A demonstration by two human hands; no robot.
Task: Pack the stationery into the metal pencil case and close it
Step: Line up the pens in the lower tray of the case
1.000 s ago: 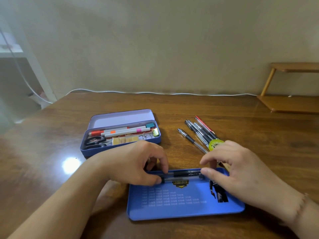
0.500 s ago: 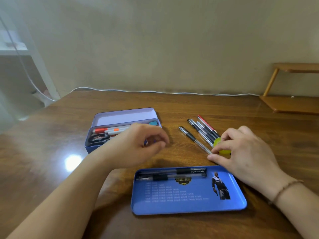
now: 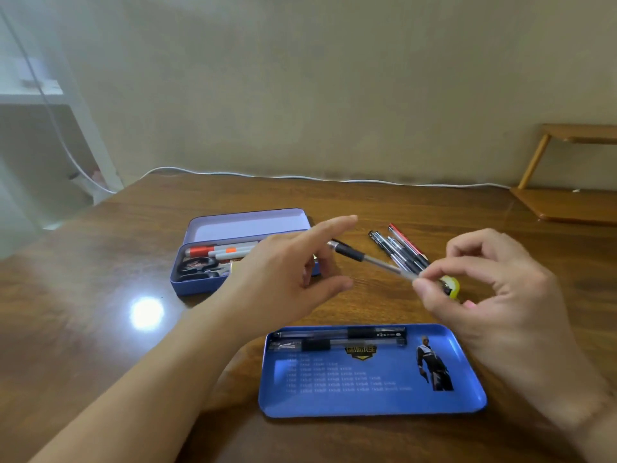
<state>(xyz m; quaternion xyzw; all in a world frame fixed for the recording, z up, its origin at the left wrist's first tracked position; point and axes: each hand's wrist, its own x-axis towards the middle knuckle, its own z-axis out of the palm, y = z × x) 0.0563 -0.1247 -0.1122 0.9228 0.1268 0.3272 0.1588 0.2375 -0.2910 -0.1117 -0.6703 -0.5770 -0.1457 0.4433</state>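
Fingers [image 3: 425, 279] of the right hand [image 3: 494, 295] pinched a clear pen [image 3: 370, 260]; left hand [image 3: 293, 272] hovered spread, empty. Best laid flat beside the two pens [image 3: 340, 339] in the blue tray [image 3: 374, 401].

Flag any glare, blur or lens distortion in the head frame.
Head view: a round glare spot blows out the glossy table at left; the left hand and right hand are soft with motion blur, as is the pen between them; the blue tray print reads fairly sharp; wide-angle bend curves the table's far edge and the white cable.
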